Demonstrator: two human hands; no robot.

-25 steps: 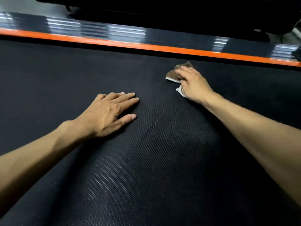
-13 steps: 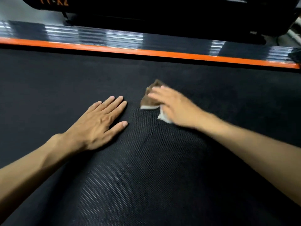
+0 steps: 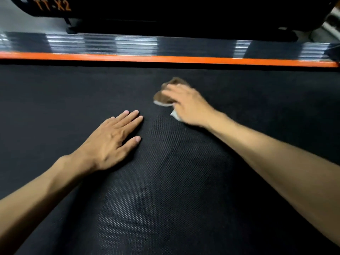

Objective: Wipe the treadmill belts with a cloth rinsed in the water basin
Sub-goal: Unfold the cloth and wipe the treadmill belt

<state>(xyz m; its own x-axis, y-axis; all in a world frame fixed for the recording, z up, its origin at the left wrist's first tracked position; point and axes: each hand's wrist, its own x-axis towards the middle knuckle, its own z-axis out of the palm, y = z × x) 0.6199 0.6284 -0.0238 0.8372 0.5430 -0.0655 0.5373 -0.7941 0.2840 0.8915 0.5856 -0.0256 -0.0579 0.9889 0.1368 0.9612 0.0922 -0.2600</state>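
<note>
left hand (image 3: 112, 138) flat, right hand (image 3: 187, 105) pressing down

Both hands on the belt (image 3: 165, 181). Left hand (image 3: 110, 142) lies flat, left of centre. Right hand (image 3: 187, 105) sits farther forward and to the right, on top of the cloth (image 3: 162, 97), which lies on the belt under its fingers. Side rail (image 3: 165, 50) runs along the belt's far edge; machine body (image 3: 184, 13) behind it.

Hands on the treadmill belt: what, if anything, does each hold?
The right hand presses the brown cloth flat from above; the left hand holds nothing.
</note>
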